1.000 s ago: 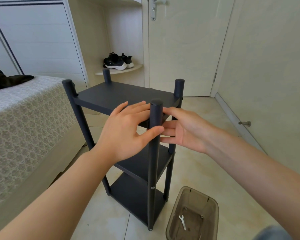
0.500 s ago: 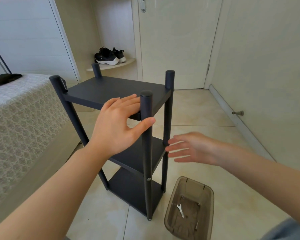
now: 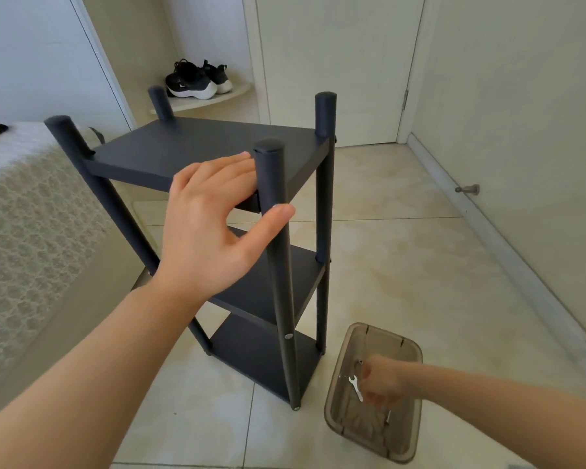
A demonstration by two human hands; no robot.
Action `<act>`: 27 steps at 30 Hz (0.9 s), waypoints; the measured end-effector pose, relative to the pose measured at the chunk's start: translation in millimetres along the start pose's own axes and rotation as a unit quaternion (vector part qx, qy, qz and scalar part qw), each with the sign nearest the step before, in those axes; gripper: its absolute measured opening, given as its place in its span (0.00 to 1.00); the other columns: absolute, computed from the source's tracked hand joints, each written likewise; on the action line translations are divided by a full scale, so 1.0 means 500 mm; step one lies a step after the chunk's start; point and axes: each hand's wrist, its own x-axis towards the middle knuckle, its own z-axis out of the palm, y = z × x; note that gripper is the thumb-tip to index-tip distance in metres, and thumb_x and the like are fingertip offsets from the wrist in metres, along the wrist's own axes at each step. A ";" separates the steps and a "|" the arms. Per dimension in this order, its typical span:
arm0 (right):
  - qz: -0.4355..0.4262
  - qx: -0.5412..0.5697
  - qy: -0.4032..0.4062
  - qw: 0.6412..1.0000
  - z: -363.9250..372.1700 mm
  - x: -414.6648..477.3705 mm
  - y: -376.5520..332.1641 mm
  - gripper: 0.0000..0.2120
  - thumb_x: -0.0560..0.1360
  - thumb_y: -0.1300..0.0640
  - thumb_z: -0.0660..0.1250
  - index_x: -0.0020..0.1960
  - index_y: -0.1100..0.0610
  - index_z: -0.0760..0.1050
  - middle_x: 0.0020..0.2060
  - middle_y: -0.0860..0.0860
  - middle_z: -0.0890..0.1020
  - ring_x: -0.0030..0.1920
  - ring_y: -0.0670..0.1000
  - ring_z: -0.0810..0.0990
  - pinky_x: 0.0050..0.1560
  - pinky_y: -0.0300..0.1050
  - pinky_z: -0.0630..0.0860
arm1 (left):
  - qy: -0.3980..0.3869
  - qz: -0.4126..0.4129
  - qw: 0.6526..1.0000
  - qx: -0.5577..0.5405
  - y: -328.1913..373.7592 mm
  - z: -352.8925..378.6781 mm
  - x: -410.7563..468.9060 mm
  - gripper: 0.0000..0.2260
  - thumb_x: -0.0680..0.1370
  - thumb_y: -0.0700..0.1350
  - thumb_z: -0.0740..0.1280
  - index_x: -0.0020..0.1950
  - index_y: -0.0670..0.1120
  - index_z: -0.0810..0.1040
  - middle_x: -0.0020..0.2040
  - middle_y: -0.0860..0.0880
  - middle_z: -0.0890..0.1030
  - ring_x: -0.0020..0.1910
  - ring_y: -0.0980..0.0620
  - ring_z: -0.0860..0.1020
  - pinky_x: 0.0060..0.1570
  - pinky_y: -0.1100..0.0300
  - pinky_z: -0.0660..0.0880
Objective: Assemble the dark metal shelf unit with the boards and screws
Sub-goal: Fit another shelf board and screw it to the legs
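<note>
Your left hand (image 3: 214,225) reaches to the frame's centre, fingers straight and laid on the top board of the dark shelf unit (image 3: 217,143), thumb spread across the front of its near post (image 3: 274,177). Your right hand (image 3: 383,380), at lower right, dips into the translucent brown bin (image 3: 386,330) with fingers curled down; whether they pinch anything cannot be told. A small silver wrench (image 3: 355,387) lies in the bin just left of that hand. The unit stands upright on the tile floor (image 3: 420,265), mid-frame, the bin just to its right.
</note>
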 end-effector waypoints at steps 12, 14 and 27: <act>0.000 -0.075 0.102 0.992 0.077 0.205 0.055 0.09 0.81 0.60 0.61 0.60 0.60 0.74 0.59 0.56 0.80 0.58 0.56 0.79 0.49 0.42 0.74 | 0.007 0.005 1.000 -0.003 0.004 0.003 0.000 0.19 0.79 0.56 0.63 0.57 0.42 0.83 0.61 0.58 0.77 0.66 0.55 0.74 0.67 0.56 0.61; -0.002 -0.089 0.119 0.989 0.069 0.228 0.064 0.08 0.80 0.61 0.61 0.58 0.61 0.75 0.58 0.58 0.81 0.57 0.57 0.80 0.52 0.46 0.76 | 0.010 0.004 1.000 -0.004 0.004 0.005 -0.001 0.19 0.80 0.55 0.63 0.57 0.42 0.83 0.61 0.60 0.76 0.66 0.56 0.73 0.67 0.56 0.61; -0.019 -0.185 0.196 0.963 0.082 0.288 0.095 0.13 0.79 0.63 0.62 0.63 0.58 0.72 0.61 0.57 0.74 0.58 0.57 0.77 0.56 0.47 0.75 | 0.012 0.002 1.000 -0.007 0.005 0.010 -0.003 0.19 0.80 0.53 0.64 0.53 0.37 0.82 0.57 0.47 0.83 0.63 0.55 0.76 0.68 0.48 0.66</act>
